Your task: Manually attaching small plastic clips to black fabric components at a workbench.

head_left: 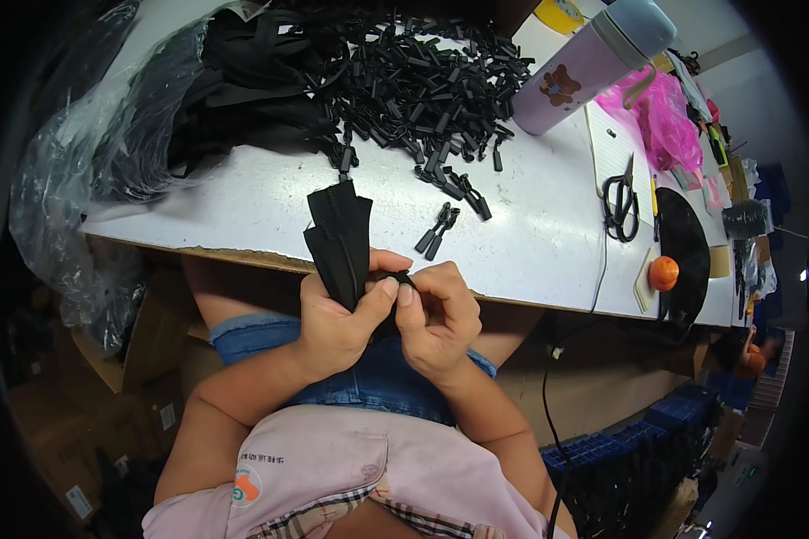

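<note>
My left hand (346,322) grips a folded black zipper (342,238), whose tape stands up above my fist toward the table. Close beside it, my right hand (440,319) pinches the zipper's end between thumb and finger, and both thumbs nearly meet there. Whether a slider sits in that pinch is hidden by my fingertips. Just beyond my hands, two black zipper sliders with long pulls (437,232) lie on the white table (270,202). Farther back spreads a big heap of black zipper sliders (422,85).
Black zipper tapes (252,99) lie at the back left beside clear plastic wrap (108,153). A lilac bottle (584,67) stands at the back right. Nearby are black scissors (620,202), a notebook (616,148), an orange ball-like thing (663,273) and a pink bag (661,117).
</note>
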Demonstrator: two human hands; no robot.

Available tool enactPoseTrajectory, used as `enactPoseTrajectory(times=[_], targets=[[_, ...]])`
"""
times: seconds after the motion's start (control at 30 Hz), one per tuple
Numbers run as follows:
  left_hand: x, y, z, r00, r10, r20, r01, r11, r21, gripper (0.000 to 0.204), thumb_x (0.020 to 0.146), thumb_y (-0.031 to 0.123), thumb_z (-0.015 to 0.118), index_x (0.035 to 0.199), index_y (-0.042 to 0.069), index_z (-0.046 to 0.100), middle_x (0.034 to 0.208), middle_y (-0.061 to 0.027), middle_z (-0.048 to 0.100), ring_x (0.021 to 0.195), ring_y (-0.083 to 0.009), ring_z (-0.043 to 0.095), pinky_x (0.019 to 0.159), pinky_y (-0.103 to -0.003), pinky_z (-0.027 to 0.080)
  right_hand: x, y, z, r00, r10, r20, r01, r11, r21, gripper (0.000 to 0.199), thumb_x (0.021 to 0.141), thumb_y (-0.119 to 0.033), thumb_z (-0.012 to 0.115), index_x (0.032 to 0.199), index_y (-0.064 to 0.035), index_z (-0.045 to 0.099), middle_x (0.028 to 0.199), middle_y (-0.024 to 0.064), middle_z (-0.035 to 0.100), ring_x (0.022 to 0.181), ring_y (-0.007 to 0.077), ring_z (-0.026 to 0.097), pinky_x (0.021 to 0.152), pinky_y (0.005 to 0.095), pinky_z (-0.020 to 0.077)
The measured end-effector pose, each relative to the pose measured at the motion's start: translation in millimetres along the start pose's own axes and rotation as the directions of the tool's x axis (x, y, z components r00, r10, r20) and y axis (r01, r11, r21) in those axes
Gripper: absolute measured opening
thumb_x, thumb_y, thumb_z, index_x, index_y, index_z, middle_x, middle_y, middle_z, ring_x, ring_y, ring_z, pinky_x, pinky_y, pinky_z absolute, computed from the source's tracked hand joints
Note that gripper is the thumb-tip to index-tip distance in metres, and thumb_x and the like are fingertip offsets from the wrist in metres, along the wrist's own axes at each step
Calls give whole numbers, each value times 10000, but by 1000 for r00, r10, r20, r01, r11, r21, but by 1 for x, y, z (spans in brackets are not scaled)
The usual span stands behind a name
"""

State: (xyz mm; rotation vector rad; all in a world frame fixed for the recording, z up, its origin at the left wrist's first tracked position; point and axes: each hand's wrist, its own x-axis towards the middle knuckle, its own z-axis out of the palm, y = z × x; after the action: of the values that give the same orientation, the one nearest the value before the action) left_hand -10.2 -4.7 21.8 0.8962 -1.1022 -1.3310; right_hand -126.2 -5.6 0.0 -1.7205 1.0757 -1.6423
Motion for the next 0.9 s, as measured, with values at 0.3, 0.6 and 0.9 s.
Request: enactPoseTrajectory(times=[0.3, 0.6, 0.9], targets=[[-1, 8, -10, 994, -32, 102, 28, 999, 39, 170, 811, 52, 530, 969, -8, 543, 804, -30, 570, 697, -55, 524, 626, -183, 428, 2, -6, -14, 843, 409, 351, -530, 742, 409, 78, 830, -69, 507, 840, 9, 504, 676, -6, 458, 555, 25, 367, 491, 163, 299], [4, 11, -19, 973, -2, 232, -44, 980, 193, 155, 787, 51, 567, 931, -7, 578, 754, -24, 551, 653, -60, 506, 609, -215, 421, -7, -3, -16, 836, 428, 343, -540, 751, 380, 104, 840, -93, 510, 848, 11, 515, 677, -6, 481, 559, 26, 382, 494, 165, 316], [-8, -3, -20, 983, -77, 167, 47, 983, 177, 112, 752, 33, 607, 854, -4, 577, 535, 69, 408, 485, -7, 364, 450, -168, 310, -2, -17, -12, 914, 374, 160, -406, 864, 299, 153, 737, -22, 606, 869, 18, 540, 626, 29, 506, 458, 39, 384, 414, 174, 305]])
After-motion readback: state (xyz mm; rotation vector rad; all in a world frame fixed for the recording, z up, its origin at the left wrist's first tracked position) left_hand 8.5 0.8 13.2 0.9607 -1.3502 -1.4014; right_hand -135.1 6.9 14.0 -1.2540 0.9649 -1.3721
